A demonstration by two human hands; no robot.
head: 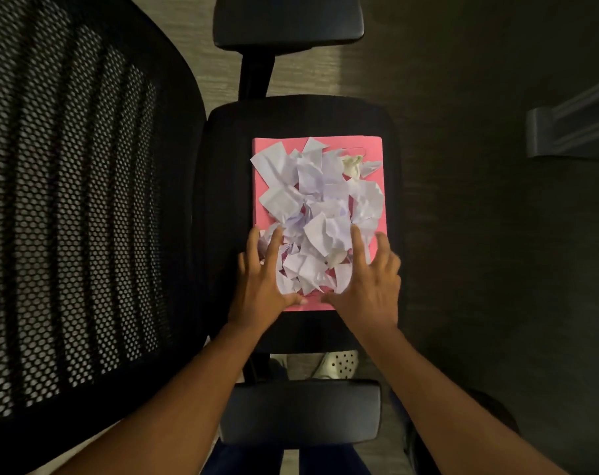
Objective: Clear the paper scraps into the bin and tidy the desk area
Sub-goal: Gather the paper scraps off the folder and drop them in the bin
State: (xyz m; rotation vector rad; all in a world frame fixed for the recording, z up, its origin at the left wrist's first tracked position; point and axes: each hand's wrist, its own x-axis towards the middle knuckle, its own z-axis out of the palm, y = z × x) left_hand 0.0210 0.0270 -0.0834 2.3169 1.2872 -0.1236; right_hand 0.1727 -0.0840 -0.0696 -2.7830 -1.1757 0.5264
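A heap of crumpled white paper scraps (320, 214) lies on a pink folder (370, 147), which rests flat on the black seat of an office chair (229, 159). My left hand (262, 286) cups the near left side of the heap, fingers spread and touching the scraps. My right hand (371, 286) cups the near right side in the same way. Both thumbs rest on the folder's near edge. Neither hand has closed around anything. No bin is in view.
The chair's mesh backrest (68, 207) fills the left. One armrest (288, 20) is at the far side, the other armrest (301, 411) is near me, under my forearms. Dark floor lies to the right, with a grey bar-shaped object (572, 128) at the right edge.
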